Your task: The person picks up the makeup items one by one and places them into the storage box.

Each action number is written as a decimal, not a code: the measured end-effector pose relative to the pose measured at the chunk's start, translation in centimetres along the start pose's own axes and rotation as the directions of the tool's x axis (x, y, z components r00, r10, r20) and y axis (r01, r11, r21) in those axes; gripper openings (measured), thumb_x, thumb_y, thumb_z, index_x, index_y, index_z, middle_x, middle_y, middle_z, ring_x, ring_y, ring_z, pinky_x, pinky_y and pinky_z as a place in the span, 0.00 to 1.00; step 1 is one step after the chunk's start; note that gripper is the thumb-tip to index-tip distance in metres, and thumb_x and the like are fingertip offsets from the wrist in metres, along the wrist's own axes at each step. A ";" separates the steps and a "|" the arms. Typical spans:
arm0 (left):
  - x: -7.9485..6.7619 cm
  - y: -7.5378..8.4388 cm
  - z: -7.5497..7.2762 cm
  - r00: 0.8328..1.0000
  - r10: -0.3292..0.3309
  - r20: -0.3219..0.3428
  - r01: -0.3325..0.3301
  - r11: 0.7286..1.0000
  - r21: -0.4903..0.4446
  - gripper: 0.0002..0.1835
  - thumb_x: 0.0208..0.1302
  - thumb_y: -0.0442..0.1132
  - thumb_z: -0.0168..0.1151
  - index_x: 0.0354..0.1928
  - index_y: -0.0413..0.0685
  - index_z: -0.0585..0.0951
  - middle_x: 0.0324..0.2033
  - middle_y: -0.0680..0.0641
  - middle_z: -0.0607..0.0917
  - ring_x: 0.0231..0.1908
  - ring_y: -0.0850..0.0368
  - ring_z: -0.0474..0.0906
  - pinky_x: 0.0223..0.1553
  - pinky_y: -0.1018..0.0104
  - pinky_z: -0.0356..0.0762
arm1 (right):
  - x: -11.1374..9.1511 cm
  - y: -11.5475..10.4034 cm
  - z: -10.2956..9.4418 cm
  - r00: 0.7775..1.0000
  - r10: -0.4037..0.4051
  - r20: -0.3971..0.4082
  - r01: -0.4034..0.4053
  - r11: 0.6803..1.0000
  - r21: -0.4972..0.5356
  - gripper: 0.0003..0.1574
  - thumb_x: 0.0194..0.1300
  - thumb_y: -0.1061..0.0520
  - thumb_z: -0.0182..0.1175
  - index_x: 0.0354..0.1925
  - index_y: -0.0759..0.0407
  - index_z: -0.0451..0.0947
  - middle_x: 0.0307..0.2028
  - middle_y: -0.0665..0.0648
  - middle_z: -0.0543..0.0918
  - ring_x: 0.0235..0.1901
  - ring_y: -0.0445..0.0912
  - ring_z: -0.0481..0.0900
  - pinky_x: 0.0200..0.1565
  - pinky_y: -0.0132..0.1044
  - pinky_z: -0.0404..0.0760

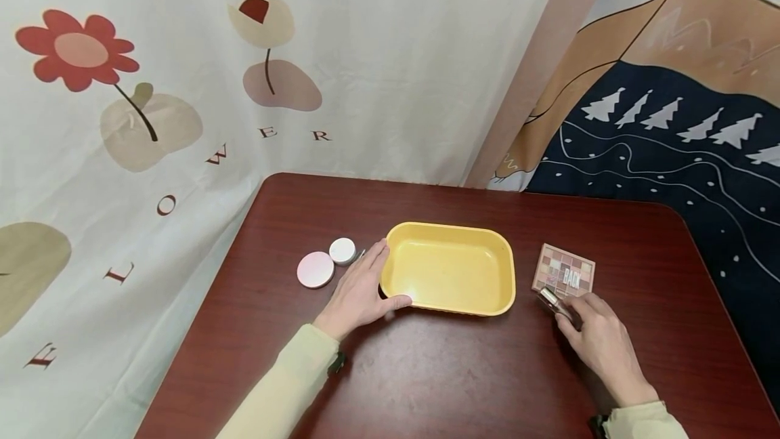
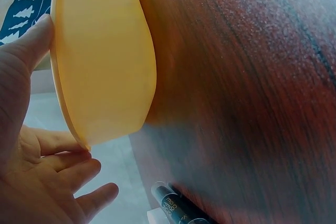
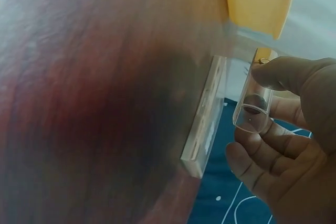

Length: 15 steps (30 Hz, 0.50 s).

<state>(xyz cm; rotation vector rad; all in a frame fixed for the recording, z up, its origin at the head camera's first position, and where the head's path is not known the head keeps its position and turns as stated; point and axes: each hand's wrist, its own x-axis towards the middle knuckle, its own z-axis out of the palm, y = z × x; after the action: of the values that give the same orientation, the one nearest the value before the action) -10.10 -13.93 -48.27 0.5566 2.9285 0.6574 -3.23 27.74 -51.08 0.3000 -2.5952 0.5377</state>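
A yellow plastic tray (image 1: 451,269) stands on the dark red-brown table. My left hand (image 1: 361,293) touches its front left corner, the thumb at the front rim and the fairly straight fingers along the left end. In the left wrist view the thumb and index fingertips meet the tray's rim (image 2: 60,93), while the other fingers spread apart. To the tray's right, my right hand (image 1: 600,337) pinches a small lipstick tube (image 3: 255,90) with a clear rounded end between thumb and fingers. It overlaps the near edge of an eyeshadow palette (image 1: 563,268) in the head view.
Left of the tray lie a round pink compact (image 1: 315,269) and a small white round jar (image 1: 342,251). A black tube with lettering (image 2: 178,205) lies near the left fingers. Printed fabric (image 1: 390,66) hangs along the table's back edge.
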 end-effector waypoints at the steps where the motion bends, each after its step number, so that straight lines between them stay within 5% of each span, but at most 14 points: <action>1: 0.0 0.0 0.0 1.000 0.001 -0.002 -0.001 1.000 0.001 0.60 0.57 0.68 0.72 0.79 0.35 0.60 0.79 0.41 0.60 0.78 0.46 0.56 0.76 0.47 0.58 | 0.1 -0.1 0.0 1.000 -0.002 -0.003 0.002 1.000 0.002 0.18 0.42 0.68 0.77 0.36 0.65 0.85 0.31 0.57 0.81 0.28 0.49 0.74 0.26 0.51 0.75; 15: 0.0 -0.1 0.1 1.000 -0.005 0.001 0.005 1.000 -0.004 0.60 0.56 0.68 0.72 0.79 0.35 0.60 0.79 0.41 0.60 0.78 0.45 0.57 0.76 0.48 0.58 | 1.1 -1.1 -0.4 0.998 -0.046 -0.032 0.046 0.999 0.029 0.19 0.42 0.67 0.77 0.37 0.63 0.85 0.29 0.54 0.77 0.28 0.47 0.72 0.25 0.50 0.75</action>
<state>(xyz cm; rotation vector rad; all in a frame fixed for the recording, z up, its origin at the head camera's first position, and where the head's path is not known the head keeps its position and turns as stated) -10.09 -13.95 -48.42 0.5492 2.9263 0.6619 -3.64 26.77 -49.86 0.3574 -2.5457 0.5605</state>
